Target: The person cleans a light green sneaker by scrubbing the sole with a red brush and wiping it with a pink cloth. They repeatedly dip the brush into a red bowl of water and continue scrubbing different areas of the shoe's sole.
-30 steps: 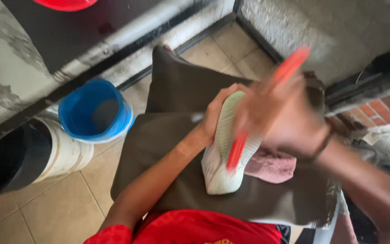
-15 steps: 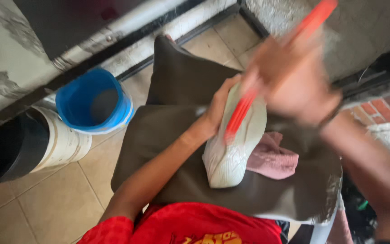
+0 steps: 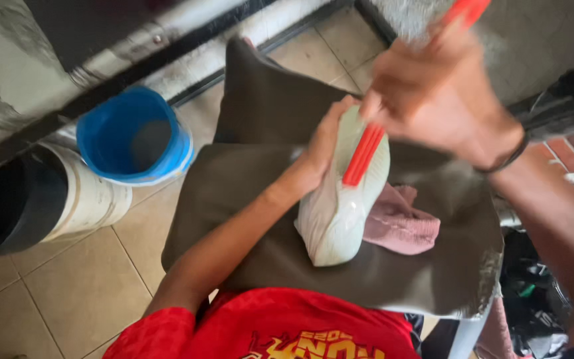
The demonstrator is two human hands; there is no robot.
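Note:
A white shoe (image 3: 340,206) lies sole-up on my lap, over dark brown trousers (image 3: 260,193). My left hand (image 3: 323,149) grips the shoe's far end and steadies it. My right hand (image 3: 436,93) is shut on a red brush (image 3: 363,154), whose head rests on the pale sole; the handle's other end pokes out above the fist at the frame's top. A dark band circles my right wrist. A pink cloth (image 3: 400,223) lies bunched beside the shoe on my right thigh.
A blue bucket (image 3: 131,136) stands on the tiled floor at left, next to a white and black bucket (image 3: 48,199). A grey wall with a dark ledge runs along the top. Brick paving and dark clutter sit at right.
My right hand with the red brush has shifted up and to the right along the sole. The left hand keeps its hold on the shoe.

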